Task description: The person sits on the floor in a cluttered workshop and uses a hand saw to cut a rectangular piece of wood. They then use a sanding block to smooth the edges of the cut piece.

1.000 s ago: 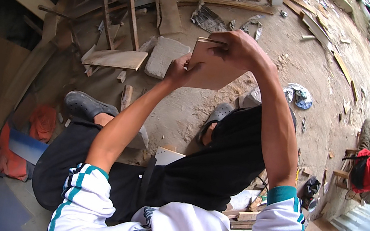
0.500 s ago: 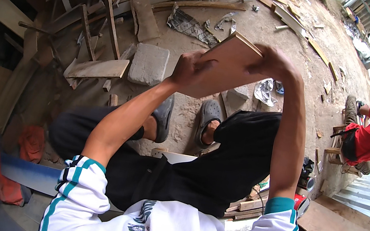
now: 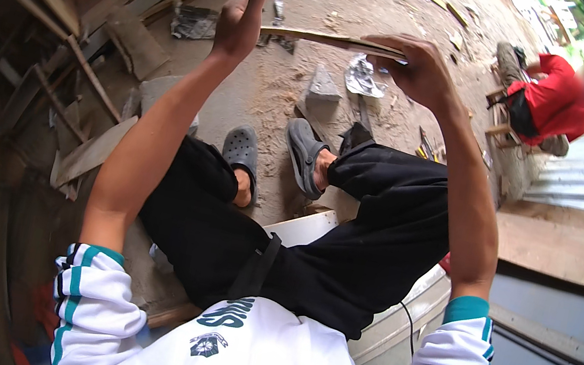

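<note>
A flat wooden board (image 3: 325, 38) is raised in front of me, seen almost edge-on as a thin strip. At its left end is my left hand (image 3: 239, 23), palm against the board and one digit pointing up; its other fingers are mostly hidden. My right hand (image 3: 422, 71) grips the opposite end, fingers bent over the top edge. Below the board are my two grey clogs (image 3: 303, 155) on the dirt floor. A grey wedge-like block (image 3: 324, 85) and a crumpled silvery sheet (image 3: 364, 78) lie beyond them.
Wooden frames and scrap boards (image 3: 86, 154) crowd the left side. A pale stone block (image 3: 166, 99) sits beside my left forearm. Hand tools (image 3: 427, 145) lie near my right knee. At the right, a person in red (image 3: 548, 103) sits by corrugated metal sheets (image 3: 582, 179).
The board has tipped from showing its broad face to nearly edge-on, and sits higher in view. My hands have moved apart to its two ends. My view has shifted to the right.
</note>
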The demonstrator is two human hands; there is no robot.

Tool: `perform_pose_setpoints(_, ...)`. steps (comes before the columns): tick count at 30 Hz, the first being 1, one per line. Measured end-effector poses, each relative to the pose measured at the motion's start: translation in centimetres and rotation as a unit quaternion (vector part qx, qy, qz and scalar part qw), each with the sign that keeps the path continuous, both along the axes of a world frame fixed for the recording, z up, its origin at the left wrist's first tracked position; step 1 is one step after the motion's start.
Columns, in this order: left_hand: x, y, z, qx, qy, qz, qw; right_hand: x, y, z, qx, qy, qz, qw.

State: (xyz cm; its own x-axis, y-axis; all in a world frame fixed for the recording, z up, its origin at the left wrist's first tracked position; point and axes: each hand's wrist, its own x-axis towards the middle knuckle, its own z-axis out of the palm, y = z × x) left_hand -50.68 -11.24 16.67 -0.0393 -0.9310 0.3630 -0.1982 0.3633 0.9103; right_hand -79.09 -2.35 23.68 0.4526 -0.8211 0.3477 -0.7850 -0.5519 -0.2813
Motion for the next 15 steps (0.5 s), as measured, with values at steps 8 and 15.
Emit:
perform_pose_setpoints(8, -8.1, 1.1, 0.8, 0.466, 0.379, -0.179, 0.78, -1.2, -1.9, 2.0, -0.256, 0.23, -0.056, 0.937)
perform_pose_setpoints(15, -9.9, -1.4, -0.1, 0.332, 0.376, -0.256, 0.827, -1.4, -3.4, -2.6, -0.226, 0.194, -0.103, 0.949)
